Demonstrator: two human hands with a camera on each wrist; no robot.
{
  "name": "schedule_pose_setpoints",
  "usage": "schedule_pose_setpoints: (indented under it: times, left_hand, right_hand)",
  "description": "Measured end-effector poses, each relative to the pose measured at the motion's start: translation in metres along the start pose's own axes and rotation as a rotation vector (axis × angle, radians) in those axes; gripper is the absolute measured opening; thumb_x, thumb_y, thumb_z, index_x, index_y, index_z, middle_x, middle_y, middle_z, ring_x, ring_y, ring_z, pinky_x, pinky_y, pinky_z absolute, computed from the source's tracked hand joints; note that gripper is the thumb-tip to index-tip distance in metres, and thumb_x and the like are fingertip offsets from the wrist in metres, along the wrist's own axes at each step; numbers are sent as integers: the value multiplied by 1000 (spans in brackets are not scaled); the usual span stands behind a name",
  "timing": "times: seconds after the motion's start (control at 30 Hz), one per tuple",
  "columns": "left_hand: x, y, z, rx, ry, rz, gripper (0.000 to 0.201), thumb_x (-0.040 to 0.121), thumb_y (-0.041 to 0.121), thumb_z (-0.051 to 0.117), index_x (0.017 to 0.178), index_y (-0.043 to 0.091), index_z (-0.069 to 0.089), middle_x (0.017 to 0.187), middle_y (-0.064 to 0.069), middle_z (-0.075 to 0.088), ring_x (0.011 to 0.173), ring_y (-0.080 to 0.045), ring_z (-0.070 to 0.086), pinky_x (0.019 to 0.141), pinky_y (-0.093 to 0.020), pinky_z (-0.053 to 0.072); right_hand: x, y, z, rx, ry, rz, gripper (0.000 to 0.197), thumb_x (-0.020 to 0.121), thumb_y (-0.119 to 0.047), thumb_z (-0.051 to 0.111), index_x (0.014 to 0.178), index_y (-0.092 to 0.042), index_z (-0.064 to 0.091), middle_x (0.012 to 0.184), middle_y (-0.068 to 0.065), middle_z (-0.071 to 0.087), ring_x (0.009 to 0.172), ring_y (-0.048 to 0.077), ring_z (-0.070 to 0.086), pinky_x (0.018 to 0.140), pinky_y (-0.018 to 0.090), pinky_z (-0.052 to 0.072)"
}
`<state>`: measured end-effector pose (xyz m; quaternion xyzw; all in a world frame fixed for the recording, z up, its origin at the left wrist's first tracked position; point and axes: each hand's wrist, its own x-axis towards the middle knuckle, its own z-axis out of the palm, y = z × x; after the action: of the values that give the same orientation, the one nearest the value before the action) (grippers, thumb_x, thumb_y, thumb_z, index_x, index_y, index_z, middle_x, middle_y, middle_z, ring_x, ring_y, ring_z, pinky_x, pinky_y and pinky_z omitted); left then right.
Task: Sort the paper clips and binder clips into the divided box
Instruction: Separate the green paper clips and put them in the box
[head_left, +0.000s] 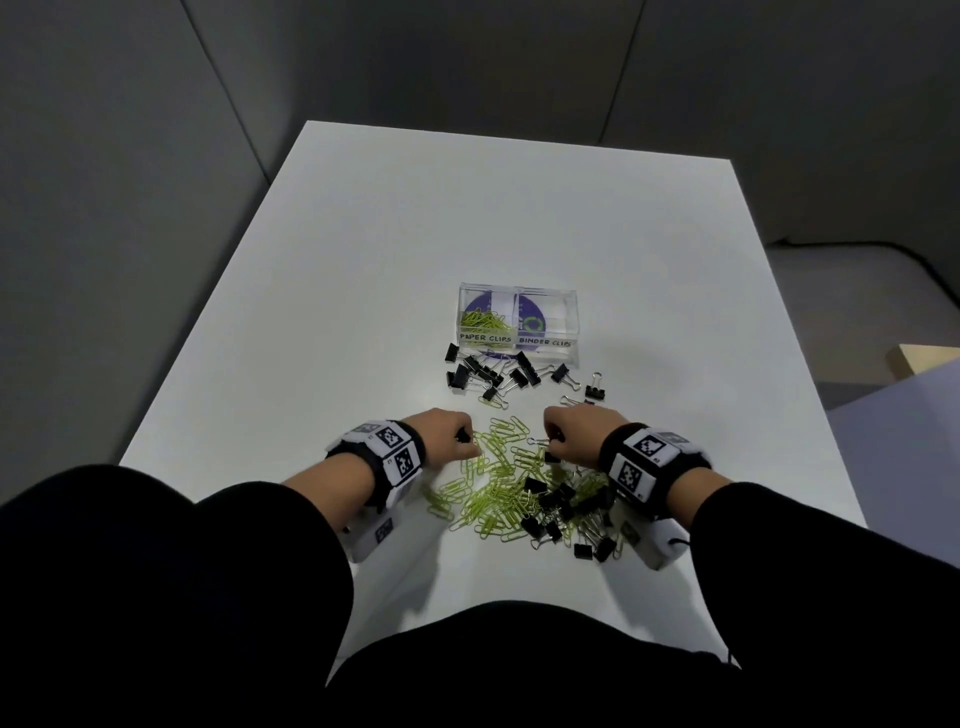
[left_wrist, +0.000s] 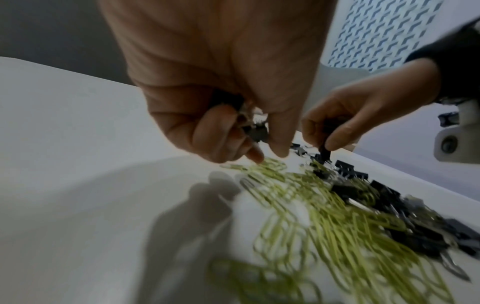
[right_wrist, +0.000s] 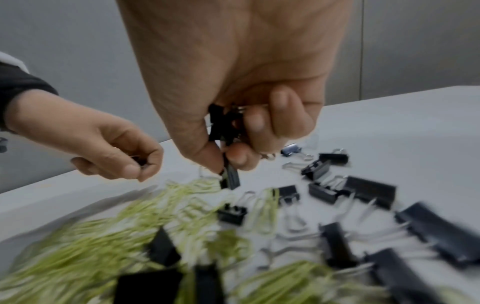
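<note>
A clear divided box (head_left: 519, 347) stands mid-table, labelled PAPER CLIPS on the left and BINDER CLIPS on the right. Green paper clips (head_left: 483, 321) lie in its left half. A pile of green paper clips (head_left: 498, 493) and black binder clips (head_left: 566, 512) lies near me. My left hand (head_left: 447, 428) hovers at the pile's far left edge, its curled fingers holding black binder clips (left_wrist: 253, 128). My right hand (head_left: 569, 431) is over the pile's far right, gripping several black binder clips (right_wrist: 224, 125) and pinching one more (right_wrist: 231, 174) with thumb and forefinger.
More black binder clips (head_left: 493, 371) lie scattered just in front of the box, and a few others (head_left: 595, 389) sit to its right. The white table (head_left: 363, 270) has a wall behind it and drops off at its right edge.
</note>
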<state>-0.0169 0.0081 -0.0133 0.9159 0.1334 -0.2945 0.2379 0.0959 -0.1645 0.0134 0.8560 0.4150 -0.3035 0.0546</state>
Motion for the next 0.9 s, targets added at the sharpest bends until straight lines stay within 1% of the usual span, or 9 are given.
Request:
schedule_pose_setpoints:
  times: [0.13,0.2,0.33,0.4,0.47,0.63,0.73,0.8,0.9]
  left_hand:
    - [7,-3,-23,5,42,54,25,92,34,50,104,13,55,99,-3,59,88,-17,53,81,-29,44]
    - [12,-1,-37,-11,96,70,20,93,26,47,105,11,54,100,-5,58,86,-17,51,78,-28,43]
    - [27,-1,-58,19,196,80,26,94,13,38,115,9,53,117,-11,54,102,-25,53,83,-32,41]
    - [37,-3,-61,57,235,87,28,94,9,37,117,11,53,119,-11,51,106,-27,52,86,-34,42]
    - [47,-6,-60,59,267,116,30,95,6,38,120,11,54,121,-12,51,109,-28,51,90,-35,43]
    - [60,-11,-55,4,297,170,29,95,9,46,123,12,55,127,-9,53,115,-25,51,96,-30,40]
    - [61,-11,-51,9,332,178,36,95,11,46,131,15,51,132,-7,52,120,-24,50,98,-31,41]
    - [61,-10,-50,66,389,211,39,95,13,48,134,17,49,135,-5,51,122,-23,49,98,-32,42]
    - [58,-11,-49,201,487,303,34,93,18,52,127,17,58,131,-3,58,122,-25,49,100,-36,41]
  right_hand:
    - [9,21,-19,107,93,66,13,92,-19,45,99,-10,51,88,7,58,75,22,54,65,30,45]
    - [19,29,-29,142,177,116,19,91,-18,44,106,-8,52,92,12,60,76,26,54,66,33,44]
    - [45,33,-38,116,222,159,22,93,-18,42,109,-5,51,104,15,62,85,30,55,68,33,40]
    - [57,32,-34,134,225,121,20,93,-15,41,106,-4,52,105,16,61,84,29,55,70,36,44]
    - [67,31,-27,150,229,71,18,94,-14,41,104,-4,52,107,16,59,88,31,57,77,40,47]
    - [78,39,-15,166,247,-28,20,97,-17,38,108,-3,48,112,18,52,96,32,51,83,42,43]
    - [79,44,-13,146,265,-66,25,98,-19,39,115,-5,49,118,17,50,103,34,50,86,41,42]
    - [78,46,-15,122,250,-64,31,97,-19,42,125,-8,47,129,15,47,112,34,47,93,40,41]
    - [72,46,-15,60,277,-82,37,94,-10,44,131,-10,46,138,13,43,122,33,42,100,38,37]
